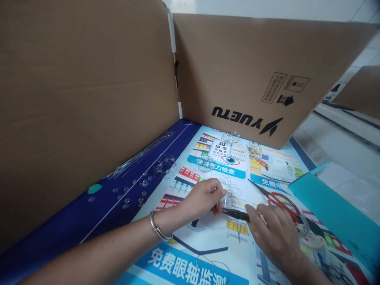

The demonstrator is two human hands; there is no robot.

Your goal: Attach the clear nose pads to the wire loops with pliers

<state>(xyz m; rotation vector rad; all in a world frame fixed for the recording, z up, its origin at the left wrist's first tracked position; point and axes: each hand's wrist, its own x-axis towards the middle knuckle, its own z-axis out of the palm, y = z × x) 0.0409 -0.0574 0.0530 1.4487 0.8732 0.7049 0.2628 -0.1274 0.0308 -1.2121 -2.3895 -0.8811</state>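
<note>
My left hand (206,194), with a silver bangle on its wrist, pinches a thin wire with clear beads (227,196) over the printed sheet. My right hand (274,229) is wrapped round a pair of dark-jawed pliers (237,214). The jaws point left and reach the wire just below my left fingertips; whether they grip it I cannot tell. Thin wire hangs in loops (237,231) under the pliers. Beyond my right hand lie scissors (283,204) with red-orange handles, partly covered by that hand.
Tall cardboard panels (237,71) wall off the back and left. Loose clear beads (126,201), a green round piece (95,189) and a bundle of straight wires (139,156) lie at left. Wire-and-bead clusters (230,138) sit at the back. A teal box (332,209) stands right.
</note>
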